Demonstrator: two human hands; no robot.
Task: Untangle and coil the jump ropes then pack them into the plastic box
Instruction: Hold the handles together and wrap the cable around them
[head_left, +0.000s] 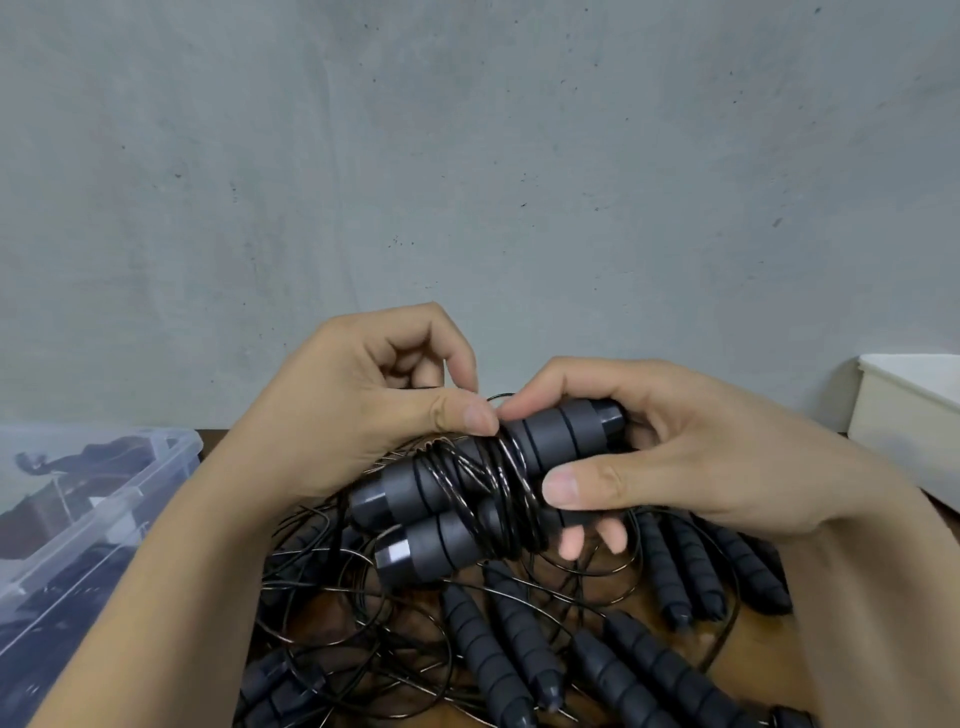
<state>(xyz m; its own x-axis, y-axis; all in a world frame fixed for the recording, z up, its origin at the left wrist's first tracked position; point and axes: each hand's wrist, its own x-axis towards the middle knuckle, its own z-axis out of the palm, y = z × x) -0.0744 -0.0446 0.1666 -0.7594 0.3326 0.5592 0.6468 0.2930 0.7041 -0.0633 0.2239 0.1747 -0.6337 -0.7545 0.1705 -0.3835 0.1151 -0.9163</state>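
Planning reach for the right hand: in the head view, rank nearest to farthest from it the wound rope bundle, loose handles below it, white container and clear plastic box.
1. Wound rope bundle: held in the right hand.
2. Loose handles: lying just below it.
3. White container: at the right edge.
4. Clear plastic box: far left.

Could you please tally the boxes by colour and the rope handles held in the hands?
Clear plastic box: 1
White box: 1
Handles gripped by the right hand, left hand pinching their cord: 2
Total: 4
Loose handles on the table overlap too much to count.
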